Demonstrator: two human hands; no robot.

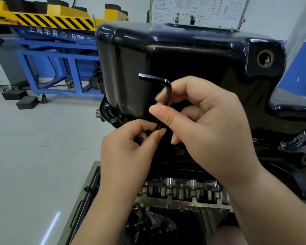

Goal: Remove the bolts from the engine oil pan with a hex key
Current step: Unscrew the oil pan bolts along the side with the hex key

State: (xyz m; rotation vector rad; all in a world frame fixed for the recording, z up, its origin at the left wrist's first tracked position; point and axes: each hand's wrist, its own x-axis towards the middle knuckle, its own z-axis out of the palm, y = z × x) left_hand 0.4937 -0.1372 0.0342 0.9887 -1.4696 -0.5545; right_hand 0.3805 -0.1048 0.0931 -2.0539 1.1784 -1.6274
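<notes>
Head view, the only one. The oil pan (pixel 193 55) is black and glossy and fills mid-frame, with its flange (pixel 107 110) along the pan's lower edge.

The hex key (pixel 168 89) is in front of the pan's near wall. Its long arm runs near vertical, tilted slightly, with the tip down toward the flange. Its short arm sits at the top and points level toward the pan's left side.

The right hand (pixel 207 124) is narrow, thumb and fingertips pinching the long arm just below the bend. The left hand (pixel 131 147) is lower and nearer the flange, thumb and forefinger pinching the key's bottom end. The bolt under the tip is hidden by fingers, so can't tell if the tip is seated or if the pinch includes the bolt. There is a small dark item in the left palm, unclear what.

One bolt (pixel 97 113) sticks out at the pan's left flange corner, with empty flange holes just beside it.

Judgement: the next turn spins about the vertical long arm. The right hand is best placed to twirl it, while the left hand is nearer the bolt to catch it.

The pan's open drain hole (pixel 265 58) is at its upper right. The engine block (pixel 180 191) is below the pan. A blue stand (pixel 57 55) is well left of it.
</notes>
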